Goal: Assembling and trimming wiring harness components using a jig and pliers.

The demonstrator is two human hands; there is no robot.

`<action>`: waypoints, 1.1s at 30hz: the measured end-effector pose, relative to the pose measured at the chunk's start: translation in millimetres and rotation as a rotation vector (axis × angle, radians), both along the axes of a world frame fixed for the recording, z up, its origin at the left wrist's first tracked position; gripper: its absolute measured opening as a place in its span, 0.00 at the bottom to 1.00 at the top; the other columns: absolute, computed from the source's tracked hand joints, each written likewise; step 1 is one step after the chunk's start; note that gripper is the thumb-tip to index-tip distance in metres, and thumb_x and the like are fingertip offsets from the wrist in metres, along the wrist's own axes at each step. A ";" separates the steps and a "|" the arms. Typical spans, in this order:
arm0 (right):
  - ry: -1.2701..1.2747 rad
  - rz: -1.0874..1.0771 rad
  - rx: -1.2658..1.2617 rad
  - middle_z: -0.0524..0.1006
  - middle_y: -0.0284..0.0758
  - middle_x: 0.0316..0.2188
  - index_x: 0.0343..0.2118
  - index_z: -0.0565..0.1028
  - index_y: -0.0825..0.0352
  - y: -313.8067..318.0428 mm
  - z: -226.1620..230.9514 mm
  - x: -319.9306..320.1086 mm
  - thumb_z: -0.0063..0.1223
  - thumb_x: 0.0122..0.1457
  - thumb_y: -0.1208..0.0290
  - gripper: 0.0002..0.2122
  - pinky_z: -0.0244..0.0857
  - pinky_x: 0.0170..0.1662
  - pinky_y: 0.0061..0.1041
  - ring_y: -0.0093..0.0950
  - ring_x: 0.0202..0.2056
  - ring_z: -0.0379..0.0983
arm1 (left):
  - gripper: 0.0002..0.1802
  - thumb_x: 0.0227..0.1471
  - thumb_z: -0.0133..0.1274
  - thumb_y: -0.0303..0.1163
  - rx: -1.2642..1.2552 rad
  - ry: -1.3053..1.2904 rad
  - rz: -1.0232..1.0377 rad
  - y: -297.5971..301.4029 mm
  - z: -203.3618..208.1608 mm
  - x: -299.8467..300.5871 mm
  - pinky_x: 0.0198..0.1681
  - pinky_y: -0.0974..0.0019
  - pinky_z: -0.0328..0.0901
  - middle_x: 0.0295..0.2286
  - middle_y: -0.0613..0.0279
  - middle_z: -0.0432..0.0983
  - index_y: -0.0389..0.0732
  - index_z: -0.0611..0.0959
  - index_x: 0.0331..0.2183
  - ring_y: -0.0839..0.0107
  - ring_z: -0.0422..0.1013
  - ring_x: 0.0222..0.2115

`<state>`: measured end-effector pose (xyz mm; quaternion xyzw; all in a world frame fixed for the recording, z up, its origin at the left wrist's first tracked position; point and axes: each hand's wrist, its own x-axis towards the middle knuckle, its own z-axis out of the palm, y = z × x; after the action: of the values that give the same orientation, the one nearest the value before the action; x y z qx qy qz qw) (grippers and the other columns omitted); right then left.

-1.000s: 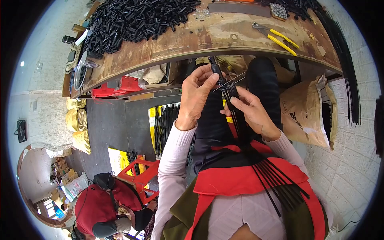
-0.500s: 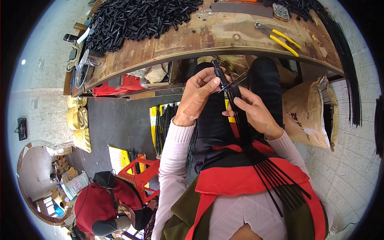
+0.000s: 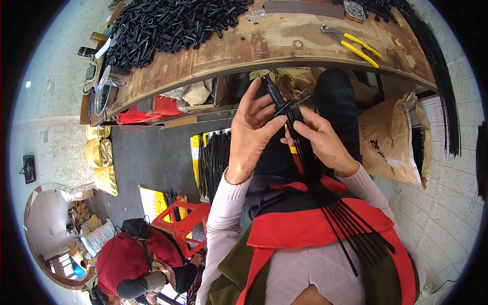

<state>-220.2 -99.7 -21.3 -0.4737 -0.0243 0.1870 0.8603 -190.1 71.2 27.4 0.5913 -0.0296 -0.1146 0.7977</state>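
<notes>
R hand (image 3: 328, 142) is pinched on the black rods (image 3: 304, 161), above the lap (image 3: 271, 152). L hand (image 3: 251, 129) has some fingers spread by the black tube (image 3: 275, 95); can't tell if it grips. Best hold rods snug w/ R thumb, tube straight.

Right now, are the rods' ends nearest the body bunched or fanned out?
Fanned out: the rods bunch at the right hand, then spread with gaps over the red cloth.
</notes>
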 end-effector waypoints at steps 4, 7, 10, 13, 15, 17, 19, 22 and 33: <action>-0.009 0.000 -0.032 0.72 0.31 0.35 0.51 0.70 0.71 0.5 -0.2 -0.9 0.46 0.67 0.71 0.13 0.72 0.49 0.33 0.21 0.34 0.71 | 0.44 0.46 0.60 0.15 0.076 0.016 0.057 -3.5 1.0 0.8 0.52 0.65 0.68 0.49 0.48 0.72 0.34 0.59 0.62 0.64 0.73 0.48; -0.017 -0.007 -0.018 0.72 0.31 0.35 0.51 0.70 0.71 1.7 2.1 -2.2 0.46 0.66 0.71 0.13 0.72 0.49 0.34 0.21 0.34 0.71 | 0.44 0.46 0.61 0.16 0.072 0.006 0.084 -6.1 4.2 -3.5 0.50 0.66 0.69 0.49 0.48 0.73 0.34 0.60 0.62 0.65 0.74 0.46; 0.000 -0.010 -0.023 0.72 0.32 0.35 0.51 0.70 0.71 2.1 2.5 -3.1 0.46 0.66 0.71 0.14 0.72 0.49 0.34 0.21 0.34 0.71 | 0.43 0.46 0.61 0.16 0.151 -0.022 0.104 -7.2 5.1 -3.9 0.50 0.66 0.69 0.48 0.48 0.73 0.33 0.61 0.61 0.65 0.74 0.46; 0.003 -0.003 -0.008 0.72 0.32 0.34 0.51 0.70 0.71 2.0 2.5 -2.4 0.46 0.66 0.70 0.14 0.72 0.49 0.34 0.21 0.34 0.71 | 0.42 0.46 0.61 0.15 0.108 -0.021 0.107 -5.4 1.4 -0.9 0.50 0.66 0.70 0.48 0.48 0.73 0.33 0.62 0.61 0.64 0.74 0.46; 0.001 -0.003 -0.008 0.72 0.32 0.33 0.51 0.70 0.71 1.6 1.8 -2.4 0.46 0.66 0.70 0.14 0.71 0.49 0.34 0.21 0.34 0.70 | 0.41 0.46 0.60 0.15 0.064 0.001 0.086 -3.6 2.8 -0.7 0.50 0.66 0.70 0.48 0.47 0.74 0.33 0.62 0.60 0.62 0.74 0.47; -0.001 -0.002 -0.008 0.73 0.32 0.33 0.51 0.69 0.71 1.7 2.2 -2.3 0.46 0.67 0.70 0.14 0.71 0.49 0.34 0.21 0.33 0.70 | 0.39 0.47 0.60 0.15 0.050 -0.001 0.083 -2.6 1.0 0.6 0.49 0.66 0.70 0.47 0.48 0.74 0.34 0.63 0.60 0.64 0.74 0.46; 0.003 0.013 -0.006 0.73 0.32 0.33 0.51 0.69 0.71 2.5 4.0 -2.2 0.46 0.67 0.70 0.13 0.71 0.48 0.34 0.22 0.33 0.70 | 0.38 0.48 0.59 0.15 0.035 -0.003 0.079 -0.9 -0.8 0.5 0.48 0.67 0.70 0.46 0.49 0.74 0.34 0.64 0.59 0.66 0.74 0.45; 0.004 0.015 -0.012 0.73 0.32 0.33 0.51 0.69 0.71 2.6 3.2 -3.4 0.45 0.67 0.70 0.13 0.71 0.48 0.34 0.22 0.33 0.70 | 0.36 0.47 0.58 0.13 0.069 -0.007 0.100 1.0 -3.6 0.3 0.48 0.67 0.71 0.46 0.50 0.75 0.34 0.66 0.58 0.66 0.74 0.45; 0.036 0.033 0.030 0.73 0.34 0.33 0.51 0.69 0.72 2.6 1.4 -3.2 0.45 0.67 0.71 0.14 0.73 0.48 0.36 0.22 0.33 0.71 | 0.41 0.44 0.63 0.15 -0.265 0.070 -0.050 14.3 -26.1 14.8 0.51 0.60 0.70 0.43 0.48 0.77 0.38 0.64 0.58 0.59 0.75 0.46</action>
<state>-223.4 -97.1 -19.9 -0.4569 -0.0194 0.2090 0.8644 -175.2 85.6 1.2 0.4756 -0.0311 -0.1501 0.8662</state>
